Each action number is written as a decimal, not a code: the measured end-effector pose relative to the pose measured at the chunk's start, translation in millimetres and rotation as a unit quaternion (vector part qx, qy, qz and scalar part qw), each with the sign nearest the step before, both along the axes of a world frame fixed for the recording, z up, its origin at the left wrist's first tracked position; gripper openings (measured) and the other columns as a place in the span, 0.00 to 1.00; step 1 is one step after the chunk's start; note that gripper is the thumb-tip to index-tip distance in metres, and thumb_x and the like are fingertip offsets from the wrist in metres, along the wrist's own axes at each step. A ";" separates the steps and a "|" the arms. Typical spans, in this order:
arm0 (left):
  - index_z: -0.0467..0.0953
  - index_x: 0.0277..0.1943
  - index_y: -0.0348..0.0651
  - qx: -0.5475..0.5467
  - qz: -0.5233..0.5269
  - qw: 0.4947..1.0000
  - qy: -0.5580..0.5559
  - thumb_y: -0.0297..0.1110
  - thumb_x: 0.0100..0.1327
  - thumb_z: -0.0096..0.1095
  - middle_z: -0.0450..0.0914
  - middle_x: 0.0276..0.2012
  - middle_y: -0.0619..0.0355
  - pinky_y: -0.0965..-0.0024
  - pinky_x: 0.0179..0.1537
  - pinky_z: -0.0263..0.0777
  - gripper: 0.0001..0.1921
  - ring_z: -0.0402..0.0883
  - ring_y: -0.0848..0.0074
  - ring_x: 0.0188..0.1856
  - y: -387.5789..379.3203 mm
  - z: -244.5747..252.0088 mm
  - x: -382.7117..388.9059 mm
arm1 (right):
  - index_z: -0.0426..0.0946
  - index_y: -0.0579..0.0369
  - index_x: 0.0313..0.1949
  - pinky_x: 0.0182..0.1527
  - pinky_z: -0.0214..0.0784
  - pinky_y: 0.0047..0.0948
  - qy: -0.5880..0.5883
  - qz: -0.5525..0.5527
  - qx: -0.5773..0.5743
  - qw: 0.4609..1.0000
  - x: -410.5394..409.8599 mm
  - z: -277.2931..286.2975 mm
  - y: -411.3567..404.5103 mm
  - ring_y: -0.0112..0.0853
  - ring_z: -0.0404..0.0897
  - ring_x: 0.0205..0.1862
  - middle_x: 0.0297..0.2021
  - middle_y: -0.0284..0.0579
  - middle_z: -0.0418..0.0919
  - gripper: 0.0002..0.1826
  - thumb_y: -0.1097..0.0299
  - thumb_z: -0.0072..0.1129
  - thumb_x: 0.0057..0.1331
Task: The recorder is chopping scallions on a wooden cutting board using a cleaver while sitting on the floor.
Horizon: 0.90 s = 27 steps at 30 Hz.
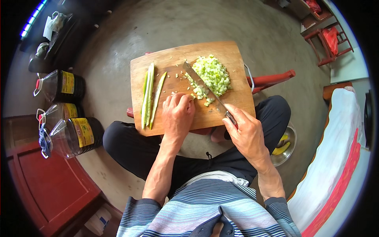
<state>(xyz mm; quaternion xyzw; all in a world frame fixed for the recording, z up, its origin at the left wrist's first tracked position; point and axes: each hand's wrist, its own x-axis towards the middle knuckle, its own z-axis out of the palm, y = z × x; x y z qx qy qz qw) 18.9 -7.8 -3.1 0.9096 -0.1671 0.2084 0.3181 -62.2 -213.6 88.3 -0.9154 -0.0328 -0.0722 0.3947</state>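
Note:
A wooden cutting board lies before me, above my knees. My right hand grips the handle of a kitchen knife, whose blade slants across the board beside a heap of diced pale-green vegetable. Small bits cling to the blade. Curled knuckles-up on the board, my left hand is left of the knife. A green vegetable end peeks out at its fingertips; the rest under the fingers is hidden. Several long green vegetable strips lie at the board's left side.
Red wooden legs show beneath the board. Large plastic jugs of dark liquid stand at left, near a red wooden cabinet. By my right knee, a metal bowl holds yellow-green pieces. A cloth-covered seat is at right.

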 end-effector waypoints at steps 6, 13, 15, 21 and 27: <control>0.85 0.43 0.43 -0.007 -0.008 1.000 0.008 0.22 0.61 0.76 0.87 0.42 0.54 0.53 0.51 0.79 0.09 0.86 0.53 0.46 -4.6 -3.5 3.7 | 0.80 0.57 0.66 0.40 0.83 0.46 0.000 0.018 -0.023 1.000 -2.8 2.1 7.3 0.53 0.89 0.39 0.40 0.54 0.87 0.23 0.74 0.71 0.72; 0.83 0.43 0.43 -0.014 -0.037 0.999 -0.004 0.24 0.61 0.75 0.85 0.46 0.55 0.54 0.50 0.76 0.09 0.84 0.56 0.48 -2.5 -5.0 3.2 | 0.80 0.57 0.67 0.38 0.84 0.43 -0.031 0.046 -0.080 0.995 -3.9 -0.7 14.9 0.50 0.89 0.37 0.40 0.51 0.85 0.25 0.73 0.72 0.71; 0.83 0.43 0.43 -0.011 -0.042 0.999 -0.003 0.25 0.61 0.76 0.85 0.46 0.55 0.54 0.50 0.76 0.09 0.84 0.56 0.49 -1.9 -5.2 3.1 | 0.80 0.57 0.67 0.38 0.84 0.42 -0.039 0.054 -0.107 0.992 -3.7 0.7 16.7 0.49 0.89 0.36 0.40 0.50 0.85 0.25 0.73 0.72 0.71; 0.83 0.44 0.41 0.006 -0.040 0.999 0.000 0.24 0.60 0.76 0.85 0.47 0.53 0.53 0.51 0.76 0.10 0.84 0.54 0.49 -0.2 -3.0 0.9 | 0.80 0.58 0.67 0.37 0.85 0.41 -0.038 0.075 -0.148 0.985 -7.4 3.5 21.1 0.47 0.90 0.35 0.38 0.48 0.83 0.26 0.73 0.72 0.70; 0.83 0.44 0.40 0.013 -0.045 0.998 0.029 0.23 0.59 0.75 0.86 0.48 0.50 0.50 0.55 0.77 0.11 0.84 0.51 0.51 -0.3 -2.7 0.0 | 0.81 0.59 0.67 0.36 0.85 0.42 -0.036 0.076 -0.152 0.985 -6.9 4.1 22.0 0.47 0.90 0.35 0.37 0.48 0.82 0.25 0.74 0.69 0.71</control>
